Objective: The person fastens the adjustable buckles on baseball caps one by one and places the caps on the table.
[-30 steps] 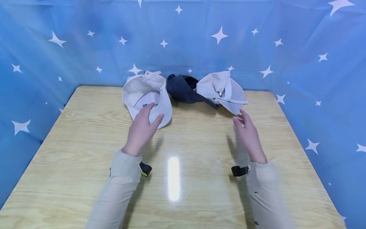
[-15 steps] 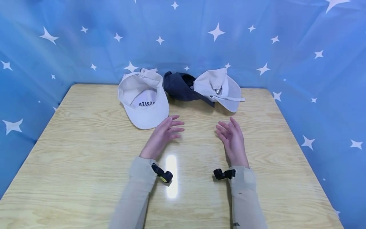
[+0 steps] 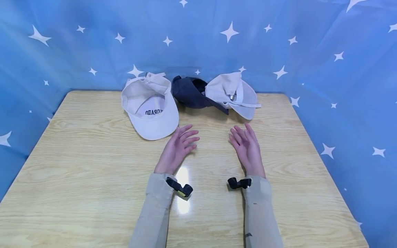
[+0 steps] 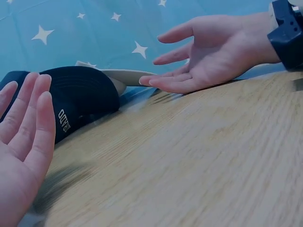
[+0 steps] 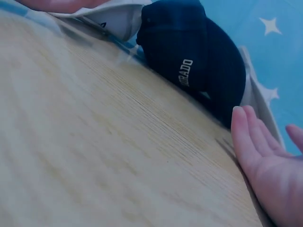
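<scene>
Both hands rest palms turned inward over the table, with nothing in them. My left hand [image 3: 177, 150] lies just in front of a white baseball cap [image 3: 159, 126], which sits inside-up with its brim toward me and dark lettering inside. To the right, my right hand [image 3: 248, 150] has its fingers relaxed, below a second white cap [image 3: 224, 88] tipped on its side with its strap hanging across the brim. Between the two white caps is a dark navy cap [image 3: 190, 93]. Pale lettering shows on the navy cap's front [image 5: 184, 52] in the right wrist view.
The caps stand in a row at the back edge of the wood-grain table [image 3: 93, 165]. A blue curtain with white stars [image 3: 198, 34] hangs behind and at both sides. Each sleeve cuff carries a black wrist camera, one at the left [image 3: 180, 187] and one at the right [image 3: 239, 183].
Both hands have drawn away from the white caps toward the middle of the table and turned palms inward. The caps keep their places; the head view has shifted slightly.
</scene>
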Demonstrator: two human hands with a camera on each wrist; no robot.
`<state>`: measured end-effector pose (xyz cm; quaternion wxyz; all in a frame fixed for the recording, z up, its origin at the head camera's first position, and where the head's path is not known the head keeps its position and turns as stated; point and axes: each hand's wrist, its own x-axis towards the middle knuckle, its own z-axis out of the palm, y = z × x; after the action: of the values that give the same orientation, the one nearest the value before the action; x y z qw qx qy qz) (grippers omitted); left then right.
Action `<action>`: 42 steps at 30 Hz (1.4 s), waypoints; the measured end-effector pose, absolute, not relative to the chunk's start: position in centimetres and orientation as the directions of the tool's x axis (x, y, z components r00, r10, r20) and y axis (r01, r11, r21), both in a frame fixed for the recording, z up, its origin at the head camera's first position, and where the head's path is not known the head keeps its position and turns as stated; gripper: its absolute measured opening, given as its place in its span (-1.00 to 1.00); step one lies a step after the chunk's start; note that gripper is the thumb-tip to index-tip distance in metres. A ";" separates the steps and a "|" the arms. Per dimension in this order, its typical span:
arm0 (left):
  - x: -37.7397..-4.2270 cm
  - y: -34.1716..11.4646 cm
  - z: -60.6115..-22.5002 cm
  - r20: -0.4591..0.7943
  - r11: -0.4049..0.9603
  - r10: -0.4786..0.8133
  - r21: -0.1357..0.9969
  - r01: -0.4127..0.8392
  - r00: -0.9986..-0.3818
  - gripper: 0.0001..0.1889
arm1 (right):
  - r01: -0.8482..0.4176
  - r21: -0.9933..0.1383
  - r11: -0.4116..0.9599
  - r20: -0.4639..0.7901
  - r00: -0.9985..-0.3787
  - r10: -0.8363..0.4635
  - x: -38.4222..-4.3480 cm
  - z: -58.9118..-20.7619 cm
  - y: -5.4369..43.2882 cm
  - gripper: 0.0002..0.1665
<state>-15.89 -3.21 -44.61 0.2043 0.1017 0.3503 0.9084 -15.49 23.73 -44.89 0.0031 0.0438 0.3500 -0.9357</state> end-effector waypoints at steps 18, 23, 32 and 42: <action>-16.6 -3.6 -45.2 -0.003 -0.627 0.441 0.714 -0.310 -0.898 -0.40 | 0.049 -0.565 -0.823 -0.075 -0.997 -0.008 -20.2 -45.5 24.1 -0.36; -16.7 -3.5 -45.2 -0.009 -0.615 0.438 0.726 -0.307 -0.899 -0.40 | 0.046 -0.542 -0.839 -0.087 -0.996 0.002 -21.5 -45.5 24.1 -0.35; -16.8 -3.2 -45.1 -0.071 -0.614 0.397 0.721 -0.322 -0.915 -0.45 | 0.002 -0.437 -0.899 -0.166 -0.983 0.078 -23.5 -45.5 24.3 -0.43; -17.0 -2.8 -45.5 -0.055 -0.475 0.310 0.856 -0.205 -0.949 -0.52 | -0.145 -0.378 -0.915 -0.292 -0.919 0.266 -23.9 -44.8 23.8 -0.33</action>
<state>-17.03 -2.75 -45.46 0.1502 0.0537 0.4898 0.8571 -23.87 23.77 -44.83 -0.1066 0.1709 0.1770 -0.9634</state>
